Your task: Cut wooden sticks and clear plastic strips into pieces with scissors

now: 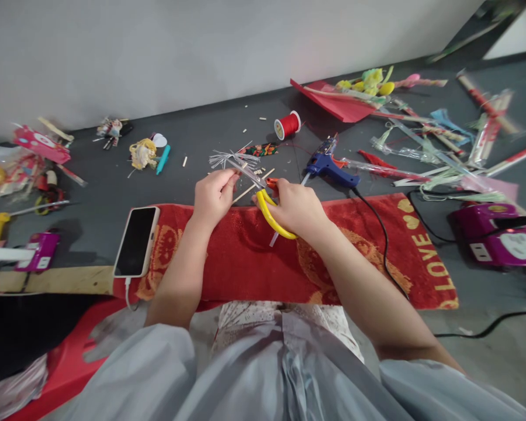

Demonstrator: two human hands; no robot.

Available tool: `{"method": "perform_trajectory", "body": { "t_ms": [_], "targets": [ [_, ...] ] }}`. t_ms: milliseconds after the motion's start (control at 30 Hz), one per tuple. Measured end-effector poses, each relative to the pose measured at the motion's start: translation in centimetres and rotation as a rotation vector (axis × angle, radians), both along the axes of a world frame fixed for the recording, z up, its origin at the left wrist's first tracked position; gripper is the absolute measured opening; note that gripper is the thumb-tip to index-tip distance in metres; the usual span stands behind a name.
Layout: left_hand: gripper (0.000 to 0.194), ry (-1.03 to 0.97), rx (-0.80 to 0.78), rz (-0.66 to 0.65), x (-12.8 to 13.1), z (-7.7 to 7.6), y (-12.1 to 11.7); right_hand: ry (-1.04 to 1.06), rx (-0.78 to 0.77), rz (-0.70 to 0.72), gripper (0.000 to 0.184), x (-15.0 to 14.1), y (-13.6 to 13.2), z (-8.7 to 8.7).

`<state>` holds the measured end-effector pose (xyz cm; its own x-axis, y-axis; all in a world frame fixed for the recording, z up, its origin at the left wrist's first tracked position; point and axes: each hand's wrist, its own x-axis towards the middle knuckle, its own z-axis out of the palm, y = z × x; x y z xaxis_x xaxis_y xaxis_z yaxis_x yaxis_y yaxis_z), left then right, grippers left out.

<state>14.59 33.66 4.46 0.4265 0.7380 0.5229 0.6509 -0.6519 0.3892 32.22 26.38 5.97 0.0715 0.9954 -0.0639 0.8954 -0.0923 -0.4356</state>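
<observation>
Yellow shows up well on the handle of your scissors point(267, 214), and your right hand point(296, 207) is wrapped around it, with a big loop hanging below your fingers. Your left hand point(213, 196) is just beside the blades, its fingertips together; they look to be pinching the white strips point(225, 158), though the blades cover part of that spot. You seem to hold the strips so they don't slip about, and you seem to aim the blades up and to the left so they can reach. The strips fan out just past your left fingertips, on the side away from you, over the dark table point(193, 134). The blades lie between your hands, and I can't tell if they are apart or together. Something orange point(272, 183) shows by your right fingertips, but it is too small to name. Thin sticks point(245, 193) lie close by. Your arms reach over the red towel point(245, 257), which maybe makes a soft edge for you. The blue glue gun point(331, 169) sits near your right hand, perhaps for easy grabbing, and the red thread point(289, 125) sits farther back, out of your way.
</observation>
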Motion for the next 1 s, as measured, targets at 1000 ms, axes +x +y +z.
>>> {"method": "perform_trajectory", "body": {
  "t_ms": [1000],
  "targets": [
    [0.05, -0.217, -0.501, -0.186, -0.4, 1.4, -0.1, 0.029, 0.054, 0.07, 0.059, 0.4, -0.1, 0.0]
  ]
}}
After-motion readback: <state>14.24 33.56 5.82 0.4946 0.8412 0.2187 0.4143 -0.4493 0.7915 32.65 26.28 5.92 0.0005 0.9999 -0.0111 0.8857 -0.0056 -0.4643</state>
